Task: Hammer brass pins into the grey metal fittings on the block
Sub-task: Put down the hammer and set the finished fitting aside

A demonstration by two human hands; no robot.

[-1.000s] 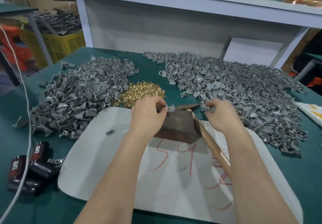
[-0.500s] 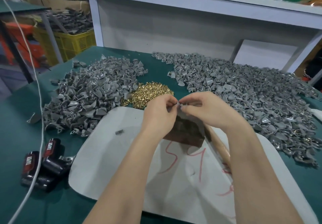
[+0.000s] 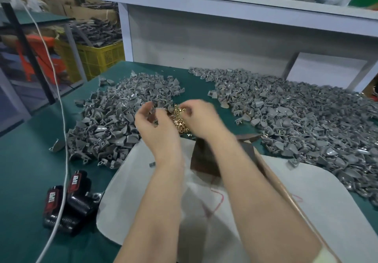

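Note:
A dark brown block (image 3: 204, 156) stands on a white sheet (image 3: 306, 201), partly hidden behind my right forearm. My left hand (image 3: 155, 127) is raised over the edge of the left pile of grey fittings (image 3: 106, 123) and holds one grey fitting (image 3: 152, 109) between thumb and fingers; motion blur softens it. My right hand (image 3: 202, 119) reaches over the small heap of brass pins (image 3: 180, 123), its fingertips pinching at pins on top of the heap. A hammer lies right of the block, head (image 3: 248, 137) towards the pins, wooden handle (image 3: 274, 181) running back along my right arm.
A much larger spread of grey fittings (image 3: 296, 123) covers the green table on the right. Two black and red battery packs (image 3: 67, 199) and a white cable (image 3: 63, 140) lie at the left. One loose fitting (image 3: 151, 164) sits on the sheet. A white shelf (image 3: 225, 1) rises behind.
Both hands have left the block and moved forward and left. The left carries a fitting towards the left pile; the right has gone to the brass pins. My view has shifted down and right.

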